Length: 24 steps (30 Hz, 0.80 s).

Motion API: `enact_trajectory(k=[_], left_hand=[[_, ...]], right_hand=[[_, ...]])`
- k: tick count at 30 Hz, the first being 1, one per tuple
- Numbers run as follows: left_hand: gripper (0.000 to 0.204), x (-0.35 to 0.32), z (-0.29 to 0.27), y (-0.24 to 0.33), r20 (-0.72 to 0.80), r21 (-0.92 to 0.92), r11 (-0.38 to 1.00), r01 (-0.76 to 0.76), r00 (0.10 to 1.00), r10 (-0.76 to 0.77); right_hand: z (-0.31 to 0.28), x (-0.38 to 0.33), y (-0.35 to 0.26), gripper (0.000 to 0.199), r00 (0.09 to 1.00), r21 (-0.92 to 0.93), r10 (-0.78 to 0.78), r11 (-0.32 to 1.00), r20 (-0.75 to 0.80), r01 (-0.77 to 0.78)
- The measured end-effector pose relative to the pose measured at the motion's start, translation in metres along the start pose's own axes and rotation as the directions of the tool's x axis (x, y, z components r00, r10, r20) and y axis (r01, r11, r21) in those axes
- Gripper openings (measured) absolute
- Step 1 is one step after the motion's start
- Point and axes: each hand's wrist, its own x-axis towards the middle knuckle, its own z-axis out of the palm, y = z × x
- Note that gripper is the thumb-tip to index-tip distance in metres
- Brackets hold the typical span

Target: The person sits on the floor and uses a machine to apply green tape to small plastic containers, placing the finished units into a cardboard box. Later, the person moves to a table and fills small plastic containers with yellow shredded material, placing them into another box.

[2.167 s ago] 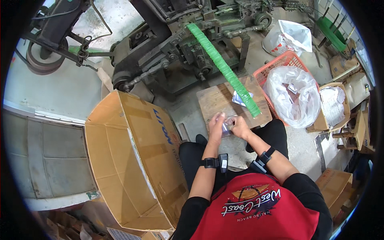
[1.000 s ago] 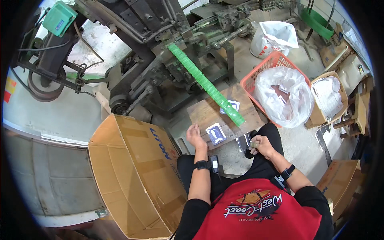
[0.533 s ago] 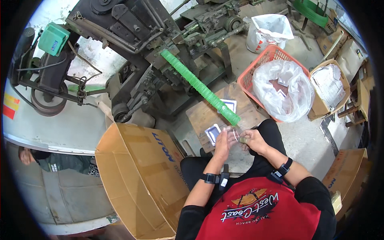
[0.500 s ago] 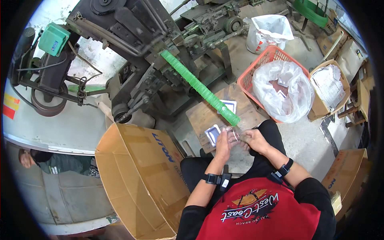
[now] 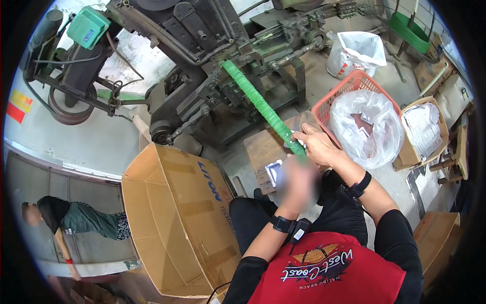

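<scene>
A green ribbed tube slants down from the dark machine, its lower end between my hands. My right hand reaches over that end from the right, fingers bent around its side, with one finger stretched up past it. Just below the tube's end is my left hand, smeared by blur, so its fingers and anything in them cannot be made out. A white square piece with a blue-violet border lies beside my left hand on a wooden board. Another pale piece is mostly hidden behind the tube and my right hand.
A large open cardboard box stands at my left. On the right are a red plastic basket holding a clear plastic bag and a carton with white sheets. The machine fills the far side. Another person is at far left.
My right hand has risen from the clear plastic between both hands to the tube's lower end. My left hand has moved slightly right. The view has shifted, and the other person shows more fully.
</scene>
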Motion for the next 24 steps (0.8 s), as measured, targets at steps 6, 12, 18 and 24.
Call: enact_trajectory(k=[6, 12, 18, 24], left_hand=[[0.045, 0.011, -0.009, 0.002, -0.103, 0.042, 0.999, 0.032, 0.994, -0.028], [0.041, 0.015, -0.016, 0.012, -0.104, 0.090, 0.993, 0.072, 0.993, -0.062], [0.041, 0.017, -0.025, 0.012, -0.134, 0.081, 0.987, 0.140, 0.983, -0.128], [0.042, 0.007, -0.012, 0.013, -0.132, 0.149, 0.971, 0.186, 0.977, -0.167]], right_hand=[[0.012, 0.001, 0.008, 0.026, 0.996, 0.171, 0.012, 0.985, -0.088, 0.003], [0.015, -0.005, 0.008, 0.026, 0.993, 0.360, 0.093, 0.931, -0.075, -0.060], [0.023, -0.004, 0.013, 0.027, 0.981, 0.386, 0.124, 0.921, -0.150, -0.058], [0.015, -0.013, 0.006, 0.029, 0.989, 0.299, 0.134, 0.948, -0.056, -0.112]])
